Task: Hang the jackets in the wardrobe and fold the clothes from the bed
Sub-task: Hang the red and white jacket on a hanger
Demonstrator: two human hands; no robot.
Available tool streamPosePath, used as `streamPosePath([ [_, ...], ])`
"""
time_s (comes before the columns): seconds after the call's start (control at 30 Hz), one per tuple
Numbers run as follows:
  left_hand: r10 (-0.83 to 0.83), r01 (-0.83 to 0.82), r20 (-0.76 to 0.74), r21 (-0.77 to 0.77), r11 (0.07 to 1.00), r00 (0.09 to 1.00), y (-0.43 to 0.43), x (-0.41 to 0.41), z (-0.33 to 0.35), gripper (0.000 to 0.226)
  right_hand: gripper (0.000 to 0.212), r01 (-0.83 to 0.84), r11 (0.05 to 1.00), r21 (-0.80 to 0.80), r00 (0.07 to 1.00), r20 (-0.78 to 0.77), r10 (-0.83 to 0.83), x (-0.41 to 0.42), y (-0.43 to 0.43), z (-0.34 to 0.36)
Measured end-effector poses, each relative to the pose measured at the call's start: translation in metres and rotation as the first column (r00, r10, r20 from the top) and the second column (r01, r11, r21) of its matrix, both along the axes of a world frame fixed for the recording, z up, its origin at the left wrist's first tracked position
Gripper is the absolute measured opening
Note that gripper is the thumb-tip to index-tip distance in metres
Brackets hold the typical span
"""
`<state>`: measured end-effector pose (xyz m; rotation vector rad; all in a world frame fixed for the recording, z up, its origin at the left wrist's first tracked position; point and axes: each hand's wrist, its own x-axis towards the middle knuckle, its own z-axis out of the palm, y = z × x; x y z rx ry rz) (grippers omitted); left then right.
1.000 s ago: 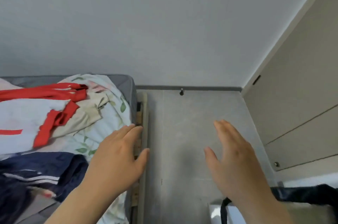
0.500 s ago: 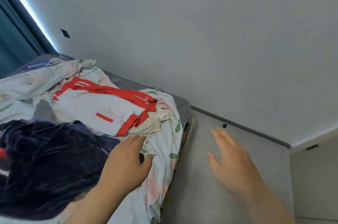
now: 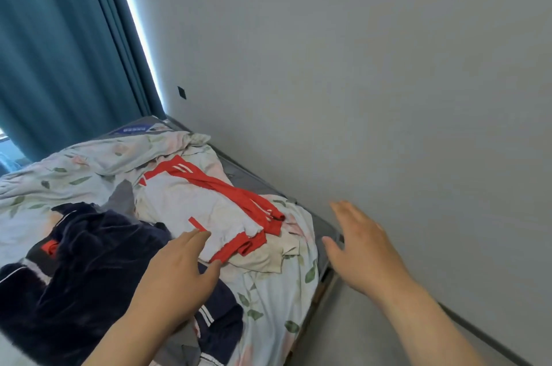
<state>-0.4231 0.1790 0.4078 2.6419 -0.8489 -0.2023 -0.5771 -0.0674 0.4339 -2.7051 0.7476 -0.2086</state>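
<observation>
Both forearms are cut off by the lower frame edge. Navy garment point(image 3: 74, 270) sits bunched on the near left part of the bed point(image 3: 254, 183). Its left and lower parts run out of frame, so its type cannot be told; white stripes and a red patch show.

Left hand point(image 3: 176, 273) is over the navy garment's right edge, palm down, fingers straight and close together, thumb out, gripping nothing. Contact with the cloth cannot be told.

Right hand point(image 3: 364, 249) is past the bed's right edge, over the floor point(image 3: 343, 320), palm down, fingers spread, slightly blurred, empty. Open floor here is narrow, bounded by bed and wall point(image 3: 358, 66).

Mid-bed, just beyond the left fingertips, lies a white garment point(image 3: 191, 204) with red trim, spread out. A cream garment point(image 3: 268, 255) lies partly under its near right corner.

Floral sheet point(image 3: 59, 162) covers the rest of the bed and is rumpled at the far end. Teal curtain point(image 3: 59, 36) hangs behind the bed's far end. A dark mark point(image 3: 181, 92) on the wall is too small to identify.
</observation>
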Motion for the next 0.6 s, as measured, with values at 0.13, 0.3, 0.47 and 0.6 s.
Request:
streamPosePath([
  [0.13, 0.097, -0.097, -0.018, 0.017, 0.995, 0.995, -0.039, 0.004, -0.007, 0.061, 0.063, -0.117, 0.993, 0.011, 0.993, -0.015, 0.117, 0.023, -0.058, -0.008],
  [0.3, 0.214, -0.208, -0.080, 0.075, 0.975, 0.974, -0.100, -0.002, -0.022, 0.062, 0.063, -0.181, 0.979, 0.094, 0.980, -0.066, 0.188, 0.044, -0.148, -0.036],
  [0.47, 0.330, -0.322, -0.080, 0.098, 0.942, 0.941, -0.144, -0.008, -0.025, 0.059, 0.066, -0.281, 0.949, 0.141, 0.945, -0.132, 0.299, 0.077, -0.204, -0.059],
  [0.6, 0.420, -0.417, -0.095, 0.053, 0.907, 0.902, -0.152, -0.008, -0.023, 0.062, 0.065, -0.363, 0.923, 0.129, 0.917, -0.130, 0.378, 0.114, -0.216, -0.061],
])
